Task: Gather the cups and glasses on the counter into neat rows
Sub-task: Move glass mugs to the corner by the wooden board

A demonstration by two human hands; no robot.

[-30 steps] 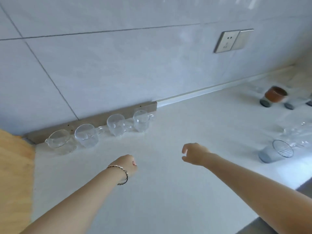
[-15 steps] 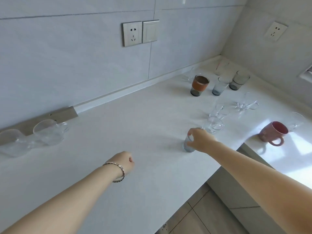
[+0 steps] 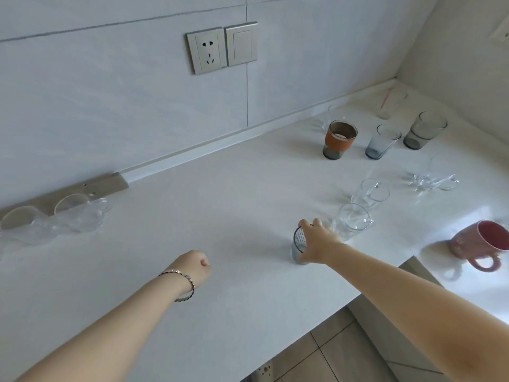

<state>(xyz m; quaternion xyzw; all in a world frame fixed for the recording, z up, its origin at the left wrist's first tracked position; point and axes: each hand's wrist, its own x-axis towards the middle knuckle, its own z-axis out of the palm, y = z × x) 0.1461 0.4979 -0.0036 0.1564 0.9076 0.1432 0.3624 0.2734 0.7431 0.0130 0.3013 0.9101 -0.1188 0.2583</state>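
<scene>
At counter (image 3: pixel 248 188) centre | right hand (image 3: pixel 316 244) fingers curled round ribbed glass (image 3: pixel 298 248) | left hand (image 3: pixel 197 264) fisted, holding nothing, nearer left

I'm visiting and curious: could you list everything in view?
ribbed glass: one, blue-grey, front, in right hand
wall mugs: two, clear, far left
middle mugs: two, clear, beyond ribbed glass
orange-sleeved glass: one, grey base, back right
blue tumbler: one, pale, beside it
grey tumbler: one, smoky, right of that
pink mug: one, pink, right edge
other glassware: blurred, clear, right
socket: one, silver, wall
left hand: one, fisted, empty
right hand: one, grips ribbed glass
</scene>
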